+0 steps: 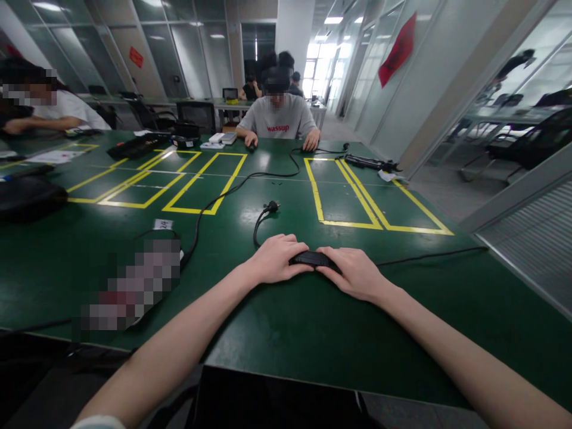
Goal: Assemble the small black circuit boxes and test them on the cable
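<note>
My left hand (pixel 277 259) and my right hand (pixel 357 273) come together at the front of the green table (pixel 357 339). Between them is a slim black oblong block (pixel 311 258), its kind unclear. Each hand is closed around one end, thumbs on the near side, so only the middle of the block shows. Just beyond my left hand lies a black plug (pixel 271 207) on a short curved cable that runs down behind that hand. Another black cable (pixel 433 257) stretches from beside my right hand to the table's right edge.
Yellow tape rectangles (pixel 319 199) mark the table. A long black cable (pixel 223 193) crosses it. At left lie a blurred-out object (pixel 138 286) and a black bag (pixel 31 193); a folded black stand (pixel 370 162) is at far right. A person (pixel 277 116) sits opposite, another (pixel 58 110) at left.
</note>
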`<state>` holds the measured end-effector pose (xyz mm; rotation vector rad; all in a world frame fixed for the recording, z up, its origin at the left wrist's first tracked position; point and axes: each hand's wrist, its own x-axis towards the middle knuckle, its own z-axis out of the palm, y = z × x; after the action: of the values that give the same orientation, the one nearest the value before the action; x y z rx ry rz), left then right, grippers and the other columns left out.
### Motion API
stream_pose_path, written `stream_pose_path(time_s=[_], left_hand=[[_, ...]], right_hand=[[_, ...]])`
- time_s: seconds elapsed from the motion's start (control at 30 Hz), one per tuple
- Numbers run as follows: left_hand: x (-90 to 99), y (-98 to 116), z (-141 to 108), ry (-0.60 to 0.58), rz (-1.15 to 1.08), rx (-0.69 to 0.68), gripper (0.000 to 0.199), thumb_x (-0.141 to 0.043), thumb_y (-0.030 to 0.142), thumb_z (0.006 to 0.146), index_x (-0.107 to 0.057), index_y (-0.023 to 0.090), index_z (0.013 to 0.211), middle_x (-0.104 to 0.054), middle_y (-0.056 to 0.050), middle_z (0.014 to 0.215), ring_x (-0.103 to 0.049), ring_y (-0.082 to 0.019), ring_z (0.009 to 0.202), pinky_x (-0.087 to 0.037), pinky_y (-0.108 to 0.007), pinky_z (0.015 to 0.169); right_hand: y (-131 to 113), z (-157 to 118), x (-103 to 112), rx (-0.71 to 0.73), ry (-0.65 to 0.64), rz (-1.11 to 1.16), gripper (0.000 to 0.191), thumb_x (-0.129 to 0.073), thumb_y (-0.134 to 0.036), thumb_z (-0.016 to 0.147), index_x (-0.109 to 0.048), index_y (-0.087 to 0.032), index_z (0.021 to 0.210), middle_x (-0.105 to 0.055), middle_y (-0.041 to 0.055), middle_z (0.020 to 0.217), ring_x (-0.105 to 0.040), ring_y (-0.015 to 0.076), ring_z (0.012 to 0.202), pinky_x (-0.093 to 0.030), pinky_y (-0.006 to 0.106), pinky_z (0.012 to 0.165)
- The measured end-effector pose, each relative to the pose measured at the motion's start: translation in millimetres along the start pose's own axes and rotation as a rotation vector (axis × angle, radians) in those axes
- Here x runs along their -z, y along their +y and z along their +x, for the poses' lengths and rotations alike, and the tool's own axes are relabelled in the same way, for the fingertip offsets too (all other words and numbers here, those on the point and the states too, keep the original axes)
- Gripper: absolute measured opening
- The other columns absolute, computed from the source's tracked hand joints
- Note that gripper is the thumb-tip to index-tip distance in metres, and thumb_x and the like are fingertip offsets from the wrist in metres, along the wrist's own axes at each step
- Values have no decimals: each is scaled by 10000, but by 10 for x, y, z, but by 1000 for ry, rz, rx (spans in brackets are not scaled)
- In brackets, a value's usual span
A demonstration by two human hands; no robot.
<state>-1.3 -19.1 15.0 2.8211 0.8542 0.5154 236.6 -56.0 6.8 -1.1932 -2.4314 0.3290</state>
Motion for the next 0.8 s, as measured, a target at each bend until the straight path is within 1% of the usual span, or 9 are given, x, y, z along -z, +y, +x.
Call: stream_pose_path(time_s=[0.13,0.23,0.3,0.4,0.5,0.57,0.63,0.73,0.8], left_hand=[[20,10,-14,41,49,-88,327,-594,476,999,-689,165,1035,-705,-91,931,-635,-239,909,-445,-346,832],[28,39,-12,75,87,-185,324,-575,459,1013,-690,161,1068,-744,-102,969,-627,-254,953,-435,-379,862],[23,50,-8,89,104,-216,315,-556,446,1024,-693,168,1081,-762,-101,994,-623,-257,979,-438,-394,879],[2,36,-13,119,110,-175,382,-561,505,1014,-702,163,1109,-770,-107,1029,-635,-264,1005,-461,-404,896],[-17,3,-31,193,104,-90,493,-590,428,1011,-546,195,1443,-679,-135,1350,-598,-278,1216,-452,-440,1033],[-27,-24,-50,220,126,-73,651,-662,377,962,-431,220,1549,-459,-149,1595,-448,-319,1428,-350,-509,1178],[-39,-56,-75,217,118,-72,660,-677,333,943,-438,225,1548,-379,-147,1645,-376,-329,1492,-281,-539,1234],[-64,-112,-112,111,33,-73,517,-644,329,967,-543,225,1463,-572,-115,1503,-535,-284,1369,-421,-476,1153],[-82,-142,-124,53,-17,-48,326,-609,345,992,-681,212,1282,-703,-88,1323,-643,-251,1217,-517,-413,1033]], right_hand=[[-32,-11,120,-127,-152,554,359,-616,-459,944,-541,-230,1210,-726,75,1060,-675,163,644,-524,291,578],[-38,-19,192,-255,-337,912,423,-711,-502,887,-496,-238,1138,-705,14,969,-542,72,442,-414,220,419],[-53,-5,191,-271,-321,998,427,-787,-488,831,-497,-232,1011,-687,-18,885,-514,56,460,-358,193,414],[-88,57,135,-311,-201,1063,427,-819,-475,801,-486,-222,889,-705,-12,825,-481,57,513,-282,179,434],[-31,138,119,-455,-170,1195,438,-781,-514,812,-448,-232,857,-743,5,783,-281,28,393,-127,201,402],[109,167,170,-525,-59,1291,460,-771,-539,802,-424,-239,840,-750,9,784,-191,18,363,-104,214,398],[322,162,265,-569,135,1343,443,-773,-538,788,-451,-245,865,-751,13,820,-162,21,360,-122,226,383],[691,96,443,-592,499,1289,429,-753,-560,774,-466,-258,877,-727,6,788,-156,43,361,-156,246,362],[916,27,552,-565,779,1142,455,-716,-611,771,-427,-274,869,-708,-17,764,-172,58,367,-183,241,376]])
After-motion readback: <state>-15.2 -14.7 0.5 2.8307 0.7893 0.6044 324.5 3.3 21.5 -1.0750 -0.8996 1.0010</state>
